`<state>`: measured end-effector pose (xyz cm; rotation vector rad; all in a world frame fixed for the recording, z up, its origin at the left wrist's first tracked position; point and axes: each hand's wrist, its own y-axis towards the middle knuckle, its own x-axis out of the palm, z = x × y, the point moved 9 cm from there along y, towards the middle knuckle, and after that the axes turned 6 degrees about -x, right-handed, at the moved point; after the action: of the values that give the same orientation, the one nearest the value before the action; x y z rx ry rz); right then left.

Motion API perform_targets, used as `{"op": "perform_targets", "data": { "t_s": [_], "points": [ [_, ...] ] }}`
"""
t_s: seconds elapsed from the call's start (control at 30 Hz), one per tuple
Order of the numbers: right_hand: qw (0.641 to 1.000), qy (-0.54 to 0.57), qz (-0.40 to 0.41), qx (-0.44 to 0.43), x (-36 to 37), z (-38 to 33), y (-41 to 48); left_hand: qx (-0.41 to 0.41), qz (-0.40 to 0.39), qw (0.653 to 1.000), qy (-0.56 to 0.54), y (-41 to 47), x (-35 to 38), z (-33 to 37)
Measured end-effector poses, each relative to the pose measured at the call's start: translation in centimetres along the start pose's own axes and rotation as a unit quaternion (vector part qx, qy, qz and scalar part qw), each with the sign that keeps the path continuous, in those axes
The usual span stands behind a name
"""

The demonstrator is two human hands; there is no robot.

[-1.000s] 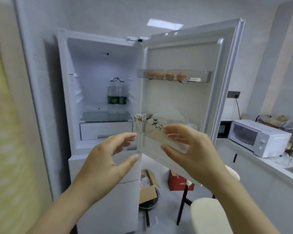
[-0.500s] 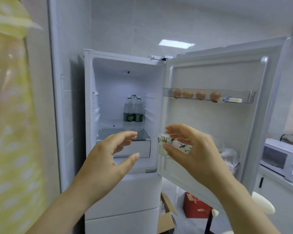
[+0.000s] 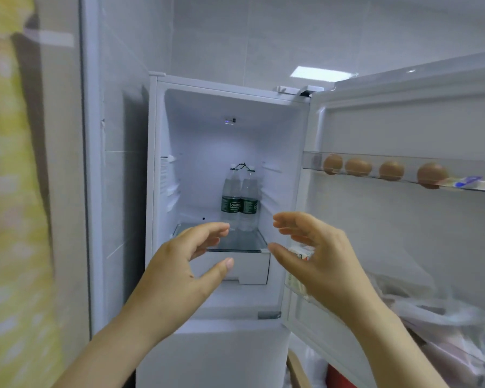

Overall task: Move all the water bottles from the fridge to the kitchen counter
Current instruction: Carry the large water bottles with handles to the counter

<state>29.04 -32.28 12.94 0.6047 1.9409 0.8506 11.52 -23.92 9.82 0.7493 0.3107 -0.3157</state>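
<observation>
Head view shows empty, relaxed hands (image 3: pixel 177 264) (image 3: pixel 324 261) before bottles (image 3: pixel 240 200), eggs (image 3: pixel 391 170) on door shelf (image 3: pixel 310 162).

Bare forearms, left hand (image 3: pixel 177 273), right hand (image 3: pixel 324 264), short plain nails

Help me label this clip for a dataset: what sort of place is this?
Most likely a home kitchen. A fridge stands open with two water bottles on its shelf, eggs sit in the door rack, and a tiled wall rises behind it.
</observation>
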Motion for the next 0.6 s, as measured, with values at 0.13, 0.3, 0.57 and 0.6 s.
{"op": "perform_targets", "data": {
  "t_s": [0.13,0.3,0.57,0.6],
  "points": [
    [1.0,0.023,-0.009,-0.01,1.3,3.7,2.9,-0.011,0.018,1.0,0.011,3.2,1.6,-1.6],
    [0.999,0.047,-0.007,-0.022,2.9,7.5,5.3,-0.02,0.037,0.999,0.017,6.3,3.3,-4.0],
    [0.998,0.063,-0.004,-0.019,6.8,12.1,9.7,-0.023,0.044,0.998,0.026,11.7,4.0,-8.5],
    [0.998,0.064,-0.001,-0.019,7.3,12.6,10.3,-0.021,0.044,0.999,0.024,12.5,4.1,-9.2]
  ]
}}
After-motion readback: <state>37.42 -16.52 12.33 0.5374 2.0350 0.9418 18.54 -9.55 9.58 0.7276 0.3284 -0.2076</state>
